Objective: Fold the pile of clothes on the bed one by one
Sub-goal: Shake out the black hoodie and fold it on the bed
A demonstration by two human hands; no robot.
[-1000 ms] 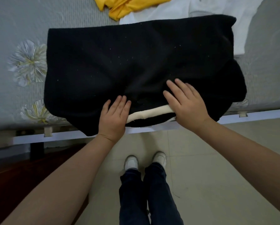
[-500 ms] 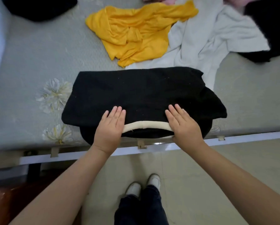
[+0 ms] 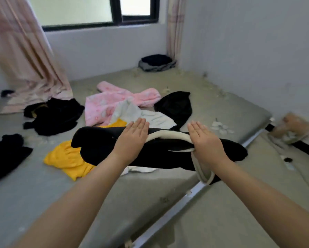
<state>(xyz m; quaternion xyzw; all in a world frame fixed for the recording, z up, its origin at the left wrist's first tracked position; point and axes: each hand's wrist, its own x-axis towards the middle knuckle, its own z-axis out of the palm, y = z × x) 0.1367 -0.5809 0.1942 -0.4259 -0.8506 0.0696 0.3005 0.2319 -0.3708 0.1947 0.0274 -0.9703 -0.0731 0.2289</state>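
Observation:
A folded black garment (image 3: pixel 160 154) with a cream-white trim (image 3: pixel 169 136) is lifted off the grey bed (image 3: pixel 42 194), held flat between both hands. My left hand (image 3: pixel 132 138) lies over its middle, fingers straight on top. My right hand (image 3: pixel 205 142) grips the right part, and a loop of the trim hangs down below that wrist. Under and behind the held garment lie unfolded clothes: a yellow one (image 3: pixel 67 158), a white one (image 3: pixel 150 117), a pink one (image 3: pixel 110 102) and a black one (image 3: pixel 175 106).
More black clothes lie at the left (image 3: pixel 55 115) and far left (image 3: pixel 3 154). A dark folded stack (image 3: pixel 157 62) sits in the far corner by the wall. A pink curtain (image 3: pixel 25 59) hangs onto the bed. The bed's metal edge (image 3: pixel 185 194) runs diagonally at the right.
Both hands have raised the folded black garment off the bed's near edge and carried it forward over the pile. My view has swung up from the floor to the room.

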